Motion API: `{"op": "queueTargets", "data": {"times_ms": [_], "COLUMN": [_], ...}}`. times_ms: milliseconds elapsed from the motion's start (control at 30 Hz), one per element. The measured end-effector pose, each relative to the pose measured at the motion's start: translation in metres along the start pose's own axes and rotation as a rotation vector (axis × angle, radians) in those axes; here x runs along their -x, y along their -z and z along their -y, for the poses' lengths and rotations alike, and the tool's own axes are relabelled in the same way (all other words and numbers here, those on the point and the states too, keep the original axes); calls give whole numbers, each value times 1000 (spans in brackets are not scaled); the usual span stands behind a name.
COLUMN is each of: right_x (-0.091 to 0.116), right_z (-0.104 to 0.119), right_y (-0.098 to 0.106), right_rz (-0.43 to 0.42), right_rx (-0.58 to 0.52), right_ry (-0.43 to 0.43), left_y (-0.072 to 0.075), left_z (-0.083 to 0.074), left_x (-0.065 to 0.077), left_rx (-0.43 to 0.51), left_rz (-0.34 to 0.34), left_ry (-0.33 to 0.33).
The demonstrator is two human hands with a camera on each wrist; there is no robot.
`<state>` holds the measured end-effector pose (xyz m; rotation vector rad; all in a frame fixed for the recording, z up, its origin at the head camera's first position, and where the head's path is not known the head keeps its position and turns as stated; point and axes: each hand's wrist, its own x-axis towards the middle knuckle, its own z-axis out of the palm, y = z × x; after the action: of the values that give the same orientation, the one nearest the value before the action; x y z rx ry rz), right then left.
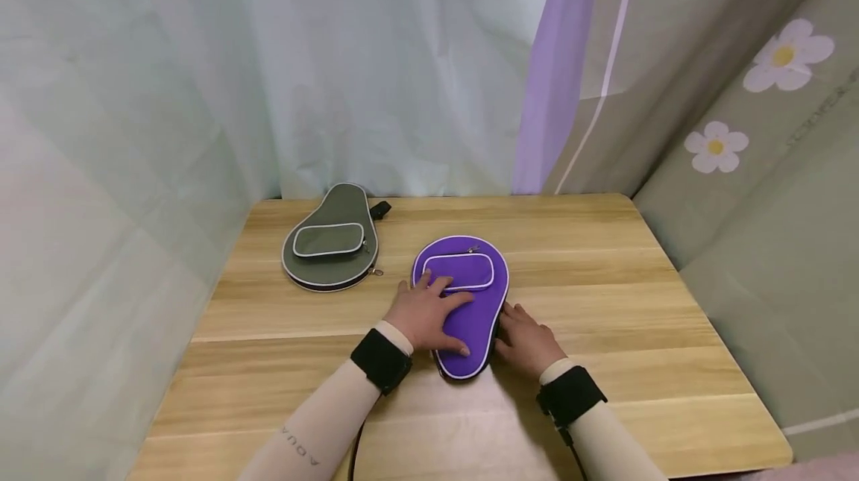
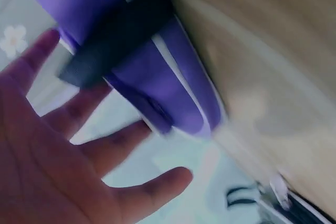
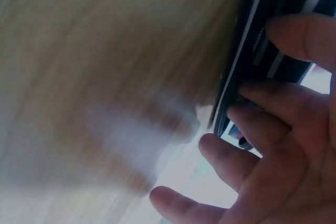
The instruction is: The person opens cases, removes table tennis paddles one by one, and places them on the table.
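Observation:
A purple table tennis paddle case (image 1: 478, 317) with white piping and a front pocket lies on the table, its narrow end toward me. Spread over its left part is my left hand (image 1: 423, 313), fingers extended across the pocket edge and the thumb over the narrow part. In the left wrist view a dark strap (image 2: 118, 38) crosses the blurred purple case (image 2: 157, 72). My right hand (image 1: 529, 339) is beside the case's right edge, its fingertips at the dark side. The right wrist view shows loosely bent fingers (image 3: 268, 129) along that dark side wall (image 3: 244, 66).
A grey-green paddle case (image 1: 332, 268) with a pocket and black strap (image 1: 380, 210) lies at the back left of the wooden table (image 1: 604, 272). Curtains (image 1: 403, 78) hang behind and on both sides. A cable (image 1: 354, 451) trails from the left wrist band.

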<state>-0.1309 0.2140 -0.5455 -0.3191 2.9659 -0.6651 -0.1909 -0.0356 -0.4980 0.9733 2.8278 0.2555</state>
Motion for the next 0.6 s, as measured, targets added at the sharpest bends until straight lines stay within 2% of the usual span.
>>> {"op": "queueTargets", "data": {"times_ms": [133,233,267,500,600], "right_x": [3,-1,-4,-5,-7], "right_z": [11,-1,-8,-21,-29], "right_y": [6,-4,-10,-11,-17], "right_rz": [31,-4,-16,15,-3], "right_rx": [3,33,43,65,60], "right_ry": [-40,-18,-3,101,143], "left_y": [-5,-6,-6,-4,-5], "left_z": [-20,-30,-32,-33,-33], "left_x": [-3,-5,-6,-10,-10], "left_rx": [-57,-83,-85,-60,-55], "left_rz": [-12,-7,-5,18,37], "left_ry": [-106,-140,-142,-172,-187]}}
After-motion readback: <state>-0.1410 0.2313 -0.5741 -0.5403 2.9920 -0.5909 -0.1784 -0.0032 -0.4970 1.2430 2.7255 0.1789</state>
